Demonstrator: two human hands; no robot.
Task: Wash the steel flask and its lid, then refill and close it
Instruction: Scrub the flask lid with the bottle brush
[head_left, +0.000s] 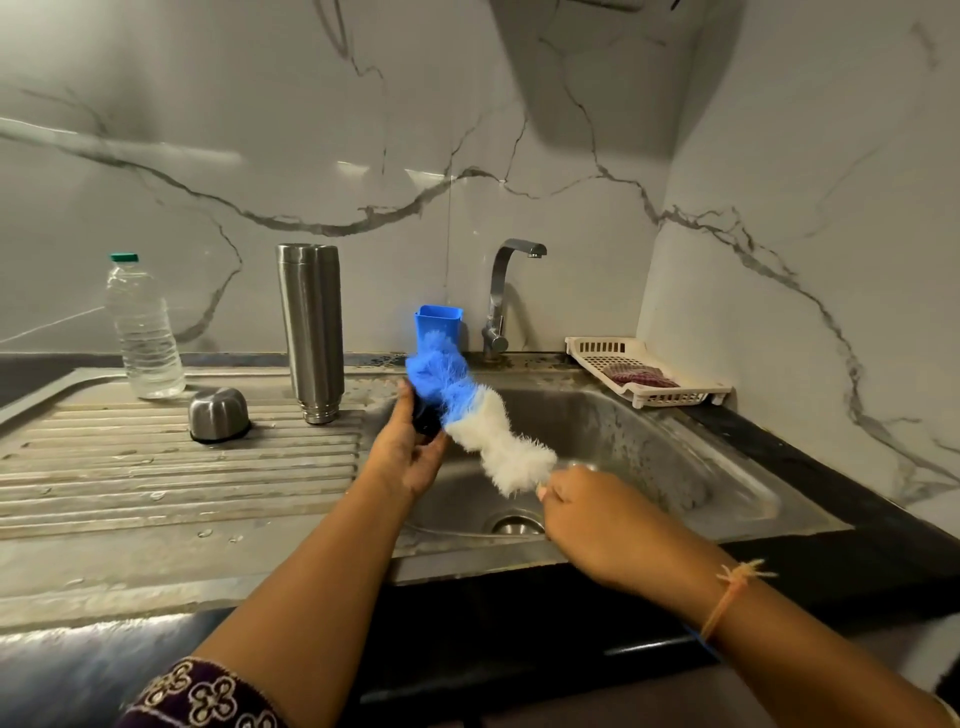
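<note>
Behind the stainless steel sink basin (649, 447), pale marble-veined wall panels (260, 130) close the back and turn a corner to the basin's right. A black counter (857, 519) borders the basin's right and near rims. Left of the basin, joined to it, runs the wet, ridged steel drainboard (156, 467).

On that drainboard, just beside the basin's left rim, the tall cylindrical steel flask (311, 332) stands upright with its threaded neck down. Further left stands a clear plastic water bottle with a green cap (143, 332). At the basin's back right corner a white slotted plastic tray (587, 345) holds a dark red scrub pad (639, 375). The curved chrome tap (498, 291) rises behind the basin, with a blue plastic holder (439, 322) just to its left.

Over the basin you hold a blue-and-white bristled bottle brush (493, 441) slanting, well apart from the tap and the tray. The domed steel lid (218, 410) sits on the drainboard, near the flask and further from the basin.

Your right hand (587, 512) has its fingers curled round the brush's handle end. Your left hand (405, 457), at the basin's left rim, curls round a small dark piece (426, 423) that touches the blue bristles; what it is cannot be told.
</note>
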